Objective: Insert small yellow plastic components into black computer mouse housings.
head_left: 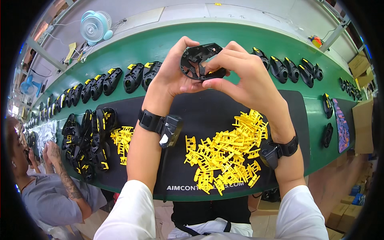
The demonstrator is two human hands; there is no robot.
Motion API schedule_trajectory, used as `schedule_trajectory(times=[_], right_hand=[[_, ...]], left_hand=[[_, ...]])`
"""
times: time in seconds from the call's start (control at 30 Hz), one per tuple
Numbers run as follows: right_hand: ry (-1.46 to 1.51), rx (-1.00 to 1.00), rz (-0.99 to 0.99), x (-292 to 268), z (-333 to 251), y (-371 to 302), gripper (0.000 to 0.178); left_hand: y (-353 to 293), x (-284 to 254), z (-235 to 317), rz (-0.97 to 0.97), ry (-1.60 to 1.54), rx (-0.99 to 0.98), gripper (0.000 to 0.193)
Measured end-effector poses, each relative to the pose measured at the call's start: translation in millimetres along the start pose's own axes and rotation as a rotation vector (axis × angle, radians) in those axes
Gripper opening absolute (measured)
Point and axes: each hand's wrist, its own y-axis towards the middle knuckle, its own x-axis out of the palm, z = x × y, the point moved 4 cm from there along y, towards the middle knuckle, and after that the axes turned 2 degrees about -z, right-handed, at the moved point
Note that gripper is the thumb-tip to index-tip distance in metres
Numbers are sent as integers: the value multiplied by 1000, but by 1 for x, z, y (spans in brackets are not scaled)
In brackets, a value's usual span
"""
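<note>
Above the far part of the mat, my left hand (176, 74) is closed around a black plastic shell (193, 60), its hollow inner side showing. The fingers of my right hand (236, 68) bend onto the shell's right side. Its index finger reaches into the hollow and its thumb lies along the near edge. A speck of yellow shows by the right fingertips; what it belongs to is mostly hidden. Below my hands lies a loose heap of small yellow plastic clips (228, 148). Each of my wrists carries a strapped black device.
Black shells with yellow clips (94, 132) pile up on the left of the black mat (160, 176), beside a smaller clip heap (122, 140). More shells (134, 78) line the green table (160, 38). A fan (95, 27) stands behind. Another person (52, 192) works at left.
</note>
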Motion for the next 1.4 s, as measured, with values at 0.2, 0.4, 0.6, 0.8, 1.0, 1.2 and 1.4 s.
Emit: schedule_trajectory(times=[0.2,0.4,0.6,0.8,1.0,1.2,1.4], right_hand=[[19,231,-49,11,-4,-8,35],[231,78,-724,79,-50,-29,29],[53,67,-730,97,-41,-39,19],[340,460,-502,54,12,-22,15],[126,665,-219,7,67,-32,14],[-241,599,-244,26,68,-43,20],[-23,569,-457,35,64,-37,26]], left_hand=[[-16,-27,19,511,514,-5,63],[-31,-72,30,803,1999,-74,82],[-27,-74,27,835,1827,-275,79],[-34,-58,43,1031,1818,-20,58],[-33,-36,48,939,1951,305,38],[-26,-8,31,463,1715,-82,27],[-21,-12,-5,166,1864,-594,46]])
